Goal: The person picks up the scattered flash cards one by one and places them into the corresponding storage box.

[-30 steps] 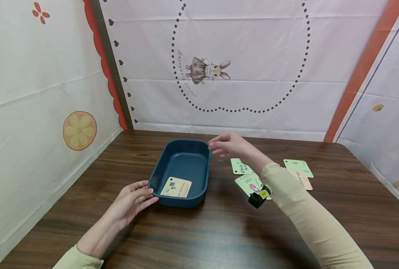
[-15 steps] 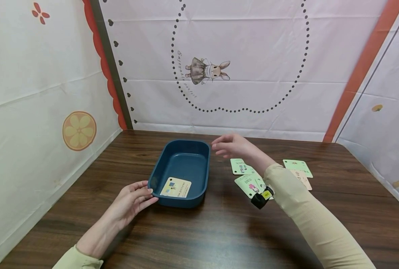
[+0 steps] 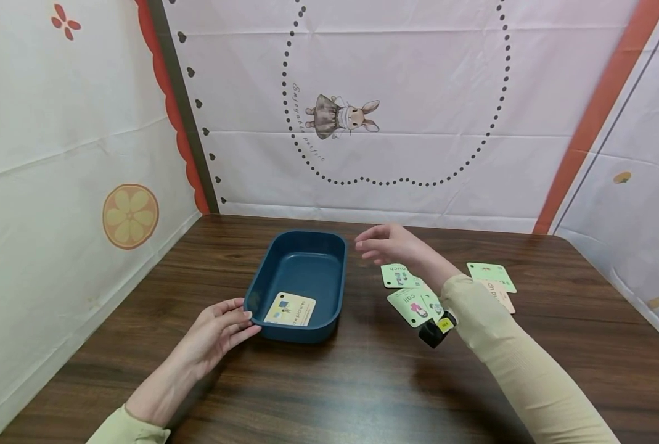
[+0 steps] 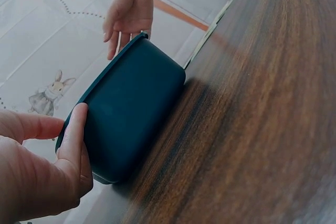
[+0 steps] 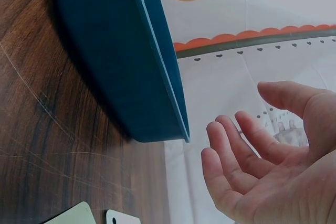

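Observation:
A dark blue rectangular tray stands on the brown wooden table, with one yellow picture card lying inside near its front wall. My left hand rests against the tray's near left corner, thumb on the rim and fingers along the wall. My right hand hovers empty just right of the tray's far right corner, fingers relaxed and slightly curved, above a green card.
Several more cards lie on the table right of the tray: a green "call" card, another green one and a beige one. Printed white curtain walls close in the table at the left, back and right.
My right hand has drifted a little to the right, away from the tray's far corner. The left hand, tray and cards have not moved.

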`<action>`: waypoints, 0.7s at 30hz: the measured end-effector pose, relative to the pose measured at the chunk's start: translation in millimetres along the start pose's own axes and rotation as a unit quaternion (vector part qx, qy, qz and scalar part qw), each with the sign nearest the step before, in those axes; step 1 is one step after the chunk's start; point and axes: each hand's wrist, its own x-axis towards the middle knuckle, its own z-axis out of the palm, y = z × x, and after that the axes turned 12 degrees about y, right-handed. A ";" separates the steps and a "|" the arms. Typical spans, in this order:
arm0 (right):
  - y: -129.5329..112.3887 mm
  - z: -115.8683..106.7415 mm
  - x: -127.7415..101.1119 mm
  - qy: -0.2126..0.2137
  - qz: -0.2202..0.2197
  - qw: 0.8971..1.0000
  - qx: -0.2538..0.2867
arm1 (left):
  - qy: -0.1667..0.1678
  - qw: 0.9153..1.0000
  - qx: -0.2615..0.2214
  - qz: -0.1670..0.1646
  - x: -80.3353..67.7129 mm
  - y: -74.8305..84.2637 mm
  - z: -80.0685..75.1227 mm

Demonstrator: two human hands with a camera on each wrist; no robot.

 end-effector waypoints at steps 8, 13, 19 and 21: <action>11.1 -3.8 0.6 0.000 0.003 1.000 0.007 | 0.001 1.000 0.001 0.002 0.7 -0.9 -0.9; 21.5 -9.5 -0.1 -0.001 0.005 1.000 0.017 | -0.005 1.000 0.002 0.003 1.2 -1.2 -0.7; 36.6 -16.4 -1.9 -0.009 0.017 0.999 0.033 | -0.007 1.000 0.000 0.002 1.0 -0.7 -0.4; 41.8 -18.9 -2.1 -0.009 0.017 0.999 0.031 | -0.009 1.000 0.001 0.002 0.7 -0.5 -0.6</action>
